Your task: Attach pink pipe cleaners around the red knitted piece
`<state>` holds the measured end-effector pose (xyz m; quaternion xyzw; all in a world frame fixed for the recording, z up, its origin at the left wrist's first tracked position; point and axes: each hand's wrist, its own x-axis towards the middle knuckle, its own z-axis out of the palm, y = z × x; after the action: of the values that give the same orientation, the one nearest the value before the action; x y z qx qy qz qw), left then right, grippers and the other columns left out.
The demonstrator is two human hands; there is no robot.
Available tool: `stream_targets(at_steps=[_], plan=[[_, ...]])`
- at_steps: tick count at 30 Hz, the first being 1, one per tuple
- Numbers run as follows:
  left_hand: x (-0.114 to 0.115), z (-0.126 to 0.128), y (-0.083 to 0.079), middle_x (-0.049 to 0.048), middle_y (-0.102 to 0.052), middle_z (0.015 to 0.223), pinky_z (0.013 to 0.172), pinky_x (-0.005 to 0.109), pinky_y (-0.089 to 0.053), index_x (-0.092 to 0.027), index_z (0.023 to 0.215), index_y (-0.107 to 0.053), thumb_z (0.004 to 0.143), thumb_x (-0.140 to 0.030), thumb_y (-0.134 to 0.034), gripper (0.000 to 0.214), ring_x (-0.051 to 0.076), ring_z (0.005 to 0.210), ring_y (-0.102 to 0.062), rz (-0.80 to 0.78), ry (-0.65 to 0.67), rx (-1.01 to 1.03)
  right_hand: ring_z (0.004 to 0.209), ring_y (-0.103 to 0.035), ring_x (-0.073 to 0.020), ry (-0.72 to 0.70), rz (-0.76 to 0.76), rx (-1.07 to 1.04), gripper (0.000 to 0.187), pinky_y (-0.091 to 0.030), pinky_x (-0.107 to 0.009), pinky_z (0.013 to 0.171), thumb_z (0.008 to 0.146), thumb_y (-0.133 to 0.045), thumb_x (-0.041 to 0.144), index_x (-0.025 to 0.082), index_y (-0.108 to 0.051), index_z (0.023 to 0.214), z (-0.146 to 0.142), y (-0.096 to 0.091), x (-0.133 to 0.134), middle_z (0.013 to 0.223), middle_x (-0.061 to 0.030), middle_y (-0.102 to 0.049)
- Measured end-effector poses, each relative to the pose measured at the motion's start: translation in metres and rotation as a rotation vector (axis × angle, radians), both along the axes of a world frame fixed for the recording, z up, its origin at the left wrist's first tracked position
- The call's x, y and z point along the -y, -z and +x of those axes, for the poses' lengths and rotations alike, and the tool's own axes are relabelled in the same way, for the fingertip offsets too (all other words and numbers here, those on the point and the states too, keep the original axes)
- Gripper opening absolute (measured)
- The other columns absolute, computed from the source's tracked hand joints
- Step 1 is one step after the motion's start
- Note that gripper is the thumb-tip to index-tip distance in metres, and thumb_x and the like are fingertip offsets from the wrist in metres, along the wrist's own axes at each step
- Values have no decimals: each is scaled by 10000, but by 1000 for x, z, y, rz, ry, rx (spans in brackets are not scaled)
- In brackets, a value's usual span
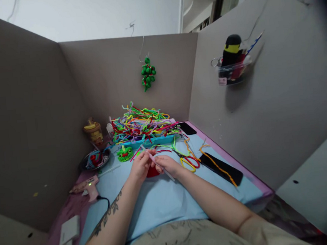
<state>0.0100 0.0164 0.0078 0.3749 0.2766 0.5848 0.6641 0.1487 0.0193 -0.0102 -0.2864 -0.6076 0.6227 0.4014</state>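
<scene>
My left hand (141, 165) and my right hand (167, 165) meet over the middle of the blue-covered table. Both are closed on one thin pale stick (168, 174), which slants from upper left to lower right. A pinkish-lilac stretch shows between the fingers; whether it is a separate strip, I cannot tell. Below the hands a red thing (153, 172) is partly hidden. Just beyond my left hand sits a green fuzzy frog-like head (125, 153). Scissors (190, 163) with red and yellow handles lie right of my right hand, among loose chenille stems (163, 150).
A blue tray (159, 140) heaped with colourful chenille stems (140, 122) stands at the back. At left are a pink glue gun (89, 187), a dark bowl (94, 163) and a white charger (69, 230). A black phone (222, 169) lies right. Grey partitions (128, 49) surround the table.
</scene>
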Motion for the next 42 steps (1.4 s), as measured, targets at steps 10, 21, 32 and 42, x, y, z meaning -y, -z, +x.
stream_targets(at_steps=[10,21,32,42], plan=[[-5,2,8,23,-659,721,665,232,-443,-119,724,-695,577,-323,-777,264,111,666,-576,-16,-192,-78,520,-429,-93,325,382,257,382,-312,-211,500,847,-462,455,168,-507,599,-5,0,4,537,32,-475],[-11,-18,-8,85,-676,962,759,269,-460,-147,872,-672,637,-299,-743,289,169,903,-598,-82,-202,-5,421,-372,-67,114,31,102,357,-271,-203,434,808,-502,497,154,-581,747,-3,5,1,505,51,-468],[2,-5,-4,62,-689,818,671,251,-462,-132,892,-628,594,-295,-779,372,133,683,-613,-24,12,-109,393,-339,-58,1,-203,-83,405,-246,-204,420,730,-592,551,152,-529,718,-4,6,-2,459,67,-427],[-1,2,7,-31,-583,550,514,198,-377,-144,670,-559,537,-339,-788,329,85,493,-505,56,-264,-281,576,-449,-111,240,272,220,282,-353,-227,552,820,-487,413,169,-525,683,-4,10,-1,615,18,-511]])
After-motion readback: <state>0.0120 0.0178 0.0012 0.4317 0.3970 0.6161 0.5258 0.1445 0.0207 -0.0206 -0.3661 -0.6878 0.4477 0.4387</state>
